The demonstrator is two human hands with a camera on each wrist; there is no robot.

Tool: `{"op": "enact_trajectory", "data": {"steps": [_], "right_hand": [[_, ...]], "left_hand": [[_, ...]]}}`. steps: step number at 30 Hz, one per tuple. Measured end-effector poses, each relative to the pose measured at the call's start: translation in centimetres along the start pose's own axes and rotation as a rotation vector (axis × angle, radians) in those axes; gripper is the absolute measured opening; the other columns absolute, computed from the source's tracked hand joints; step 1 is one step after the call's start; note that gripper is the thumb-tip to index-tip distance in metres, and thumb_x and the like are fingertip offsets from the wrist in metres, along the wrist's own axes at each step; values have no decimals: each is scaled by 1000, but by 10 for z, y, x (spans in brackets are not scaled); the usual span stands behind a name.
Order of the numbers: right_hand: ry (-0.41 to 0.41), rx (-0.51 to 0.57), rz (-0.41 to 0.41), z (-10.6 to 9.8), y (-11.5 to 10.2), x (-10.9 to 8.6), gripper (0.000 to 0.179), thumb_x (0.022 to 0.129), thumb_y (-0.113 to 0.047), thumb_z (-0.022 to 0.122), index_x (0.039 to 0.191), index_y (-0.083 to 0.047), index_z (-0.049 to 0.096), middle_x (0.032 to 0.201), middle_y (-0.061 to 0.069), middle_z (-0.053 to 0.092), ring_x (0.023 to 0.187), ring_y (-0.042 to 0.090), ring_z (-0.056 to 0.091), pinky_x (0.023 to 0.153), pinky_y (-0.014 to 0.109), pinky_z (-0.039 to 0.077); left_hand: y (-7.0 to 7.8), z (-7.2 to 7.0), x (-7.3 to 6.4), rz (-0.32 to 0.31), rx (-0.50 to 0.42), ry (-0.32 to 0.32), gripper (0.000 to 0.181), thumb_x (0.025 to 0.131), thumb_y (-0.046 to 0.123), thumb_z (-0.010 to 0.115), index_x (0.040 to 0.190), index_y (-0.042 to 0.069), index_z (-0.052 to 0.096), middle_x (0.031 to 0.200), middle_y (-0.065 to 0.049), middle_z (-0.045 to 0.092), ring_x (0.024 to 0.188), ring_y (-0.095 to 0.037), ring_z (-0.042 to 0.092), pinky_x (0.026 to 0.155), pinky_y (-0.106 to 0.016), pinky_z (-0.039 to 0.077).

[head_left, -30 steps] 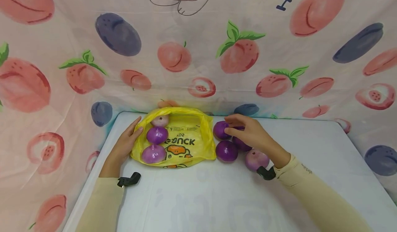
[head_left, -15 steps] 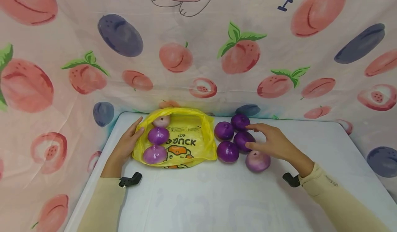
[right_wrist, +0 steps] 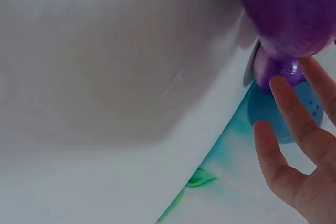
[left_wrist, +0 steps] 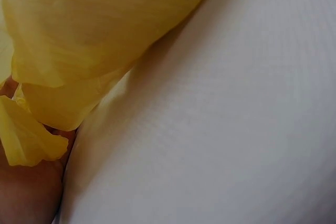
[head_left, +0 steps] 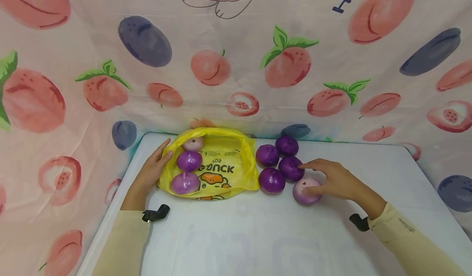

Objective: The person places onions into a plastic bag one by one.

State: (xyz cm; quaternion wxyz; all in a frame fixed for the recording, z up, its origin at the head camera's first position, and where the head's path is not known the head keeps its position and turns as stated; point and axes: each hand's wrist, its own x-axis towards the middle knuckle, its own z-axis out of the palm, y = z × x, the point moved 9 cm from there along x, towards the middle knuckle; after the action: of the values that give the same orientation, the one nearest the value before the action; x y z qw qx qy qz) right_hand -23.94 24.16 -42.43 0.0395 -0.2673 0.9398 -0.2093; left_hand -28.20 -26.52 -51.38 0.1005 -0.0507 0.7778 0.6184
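A yellow plastic bag (head_left: 236, 165) lies with its mouth wide, and printed lettering and a duck face show inside. Along its left side sit three onions, among them a glossy purple one (head_left: 189, 161). My left hand (head_left: 150, 171) holds the bag's left rim, thumb near the edge; in the left wrist view yellow plastic (left_wrist: 94, 35) covers much of the hand. My right hand (head_left: 337, 180) is over a pale purple onion (head_left: 305, 196), thumb overlapping it and fingers stretched toward a dark onion (head_left: 290, 168). In the right wrist view the fingers (right_wrist: 294, 111) are spread.
More dark purple onions stand right of the bag, including a front one (head_left: 271, 181) and a rear one (head_left: 287, 145). The white tabletop (head_left: 228, 235) ends at a fruit-print cloth wall (head_left: 236, 75). Each wrist wears a black camera mount (head_left: 156, 213).
My right hand has left the upper dark onions and moved right and toward me, over the pale onion. The left hand and bag keep their places.
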Motion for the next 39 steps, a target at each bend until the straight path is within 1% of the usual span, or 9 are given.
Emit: {"op": "enact_trajectory", "data": {"steps": [3, 7, 12, 16, 22, 30, 36, 39], "right_hand": [[-23, 7, 11, 2, 3, -4, 68, 79, -54, 83, 133, -17, 68, 130, 6, 69, 116, 33, 66, 96, 58, 55], [-42, 9, 14, 4, 5, -9, 68, 78, -57, 83, 131, -17, 69, 128, 4, 70, 111, 29, 67, 93, 55, 56], [-41, 4, -1, 8, 6, -11, 69, 76, -58, 84, 130, -18, 69, 124, 0, 72, 109, 24, 68, 92, 51, 57], [-31, 1, -16, 11, 8, -13, 70, 75, -59, 85, 129, -18, 70, 123, -2, 72, 111, 23, 68, 93, 50, 58], [-37, 30, -12, 16, 11, -15, 69, 75, -60, 85, 129, -21, 69, 125, -3, 72, 115, 24, 67, 93, 49, 58], [-56, 48, 4, 20, 13, -16, 68, 75, -60, 84, 130, -22, 69, 125, -2, 72, 114, 25, 68, 91, 48, 59], [-56, 60, -1, 20, 13, -16, 67, 75, -61, 84, 129, -23, 69, 124, -4, 72, 111, 22, 68, 89, 46, 60], [-54, 68, -4, 20, 13, -16, 67, 76, -60, 84, 129, -23, 69, 123, -4, 72, 108, 19, 68, 87, 44, 60]], "left_hand": [[0, 0, 0, 2, 1, -2, 73, 101, 56, 53, 164, 38, 19, 173, 3, 10, 160, -27, 11, 128, -53, 19], [0, -1, 1, 4, 4, -4, 74, 102, 55, 53, 164, 37, 18, 174, 2, 9, 160, -28, 9, 128, -54, 17], [2, 0, -1, 1, 2, -8, 73, 103, 52, 52, 164, 36, 16, 174, 3, 8, 161, -27, 7, 128, -54, 15], [3, 0, -1, 4, -3, -11, 72, 104, 50, 52, 164, 36, 16, 174, 3, 7, 161, -27, 6, 129, -54, 14], [1, 0, 0, 3, 6, -7, 72, 103, 54, 52, 164, 38, 17, 174, 2, 7, 161, -27, 6, 129, -54, 14], [0, 0, 0, 2, 14, 2, 74, 101, 58, 53, 163, 38, 20, 174, 2, 9, 161, -26, 6, 129, -53, 15], [0, 0, 0, 9, 8, -3, 75, 101, 58, 53, 164, 36, 19, 174, 1, 8, 161, -27, 5, 129, -54, 14], [0, -1, 0, 5, 5, -1, 75, 100, 58, 54, 164, 37, 20, 174, 2, 9, 161, -26, 7, 129, -53, 16]]}}
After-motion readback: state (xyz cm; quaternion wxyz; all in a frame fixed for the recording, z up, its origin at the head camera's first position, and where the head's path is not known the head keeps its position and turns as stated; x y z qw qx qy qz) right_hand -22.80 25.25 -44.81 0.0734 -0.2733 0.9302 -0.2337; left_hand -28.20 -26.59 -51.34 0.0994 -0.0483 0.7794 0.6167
